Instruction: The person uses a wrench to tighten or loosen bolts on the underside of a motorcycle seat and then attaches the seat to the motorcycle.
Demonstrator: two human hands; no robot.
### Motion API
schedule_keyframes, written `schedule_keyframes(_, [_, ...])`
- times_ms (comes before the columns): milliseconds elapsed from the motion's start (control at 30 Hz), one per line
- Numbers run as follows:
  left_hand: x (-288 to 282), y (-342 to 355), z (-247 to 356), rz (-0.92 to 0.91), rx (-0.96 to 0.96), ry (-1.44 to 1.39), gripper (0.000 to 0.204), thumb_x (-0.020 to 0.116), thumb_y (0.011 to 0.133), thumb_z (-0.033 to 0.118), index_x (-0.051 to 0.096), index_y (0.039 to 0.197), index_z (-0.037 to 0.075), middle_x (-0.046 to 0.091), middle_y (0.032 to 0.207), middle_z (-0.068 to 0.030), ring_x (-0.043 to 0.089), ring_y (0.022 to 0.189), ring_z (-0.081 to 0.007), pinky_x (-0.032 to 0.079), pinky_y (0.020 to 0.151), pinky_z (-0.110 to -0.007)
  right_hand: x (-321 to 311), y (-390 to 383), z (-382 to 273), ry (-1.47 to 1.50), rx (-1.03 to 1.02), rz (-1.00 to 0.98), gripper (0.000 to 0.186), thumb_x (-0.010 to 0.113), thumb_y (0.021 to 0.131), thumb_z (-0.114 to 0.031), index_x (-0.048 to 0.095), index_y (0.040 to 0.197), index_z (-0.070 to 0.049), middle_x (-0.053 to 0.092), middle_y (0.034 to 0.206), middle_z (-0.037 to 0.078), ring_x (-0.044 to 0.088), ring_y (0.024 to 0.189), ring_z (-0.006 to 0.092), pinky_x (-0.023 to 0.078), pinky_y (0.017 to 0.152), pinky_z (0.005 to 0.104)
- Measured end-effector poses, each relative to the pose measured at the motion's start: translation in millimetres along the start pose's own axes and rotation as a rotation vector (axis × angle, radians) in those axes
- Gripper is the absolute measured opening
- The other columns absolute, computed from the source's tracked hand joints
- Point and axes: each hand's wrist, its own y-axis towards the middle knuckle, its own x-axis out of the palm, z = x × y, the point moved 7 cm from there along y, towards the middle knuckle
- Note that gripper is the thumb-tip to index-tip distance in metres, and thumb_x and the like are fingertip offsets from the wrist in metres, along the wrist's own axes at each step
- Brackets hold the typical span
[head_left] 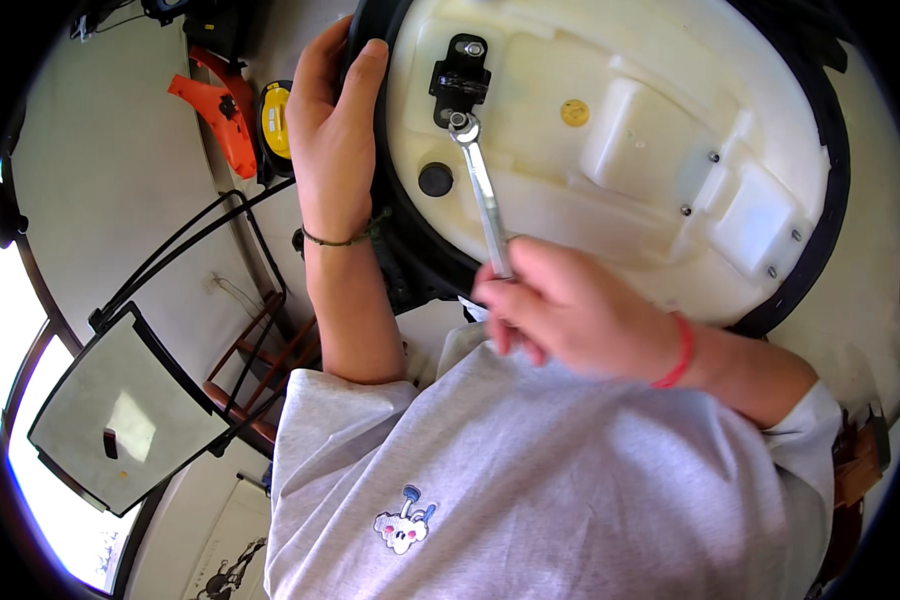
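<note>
My left hand (335, 125) clasps the rim (838, 185) of the white base (530, 210); my right hand (570, 305) grips the wrench (485, 190), its head at the bracket (460, 80)'s lower nut (459, 120).

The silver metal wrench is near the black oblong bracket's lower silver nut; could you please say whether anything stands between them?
Nothing visible does: the right hand grips the silver metal wrench, whose upper end is right at the lower silver nut on the black oblong bracket.
</note>
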Motion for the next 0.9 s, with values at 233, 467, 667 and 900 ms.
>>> schedule_keyframes(233, [-2.0,-1.1,2.0,0.008,0.01,0.009,0.039,0.064,0.095,0.015,0.056,0.128,-0.004,0.065,0.116,-0.0097,0.059,0.105,-0.013,0.045,0.093,-0.025,26.0,-13.7,-7.6,-0.048,-0.216,0.004,0.017,0.052,0.099,-0.015,0.053,0.103,0.002,0.064,0.068,0.012,0.061,0.055,0.025,0.048,0.055,0.0369])
schedule_keyframes(467, [-6.0,-3.0,0.8,0.036,-0.006,0.008,0.038,0.063,0.096,0.017,0.058,0.129,-0.002,0.065,0.118,-0.0079,0.059,0.107,-0.0123,0.043,0.096,-0.025,-62.5,-64.2,-36.2,-0.739,-0.35,0.425,0.017,0.061,0.096,-0.015,0.056,0.104,-0.001,0.059,0.064,0.007,0.056,0.051,0.0144,0.042,0.047,0.0282])
schedule_keyframes(667, [-4.8,-0.8,-1.6,0.025,0.012,0.009,0.039,0.064,0.096,0.018,0.058,0.13,-0.002,0.065,0.119,-0.0085,0.059,0.108,-0.0127,0.043,0.097,-0.026,-96.6,-57.9,-58.8,-0.558,-0.314,0.473,0.018,0.058,0.099,-0.012,0.067,0.099,0.003,0.051,0.066,0.001,0.041,0.059,0.0074,0.036,0.054,0.0232])
schedule_keyframes(900, [-6.9,-3.4,-2.3,0.026,0.007,0.01,0.04,0.064,0.096,0.018,0.057,0.13,-0.003,0.064,0.12,-0.0087,0.059,0.109,-0.0131,0.043,0.097,-0.026,-110.8,-35.1,-58.1,-0.524,-0.306,0.399,0.022,0.057,0.1,-0.016,0.068,0.102,0.003,0.05,0.068,-0.003,0.041,0.062,0.0055,0.036,0.056,0.0223])
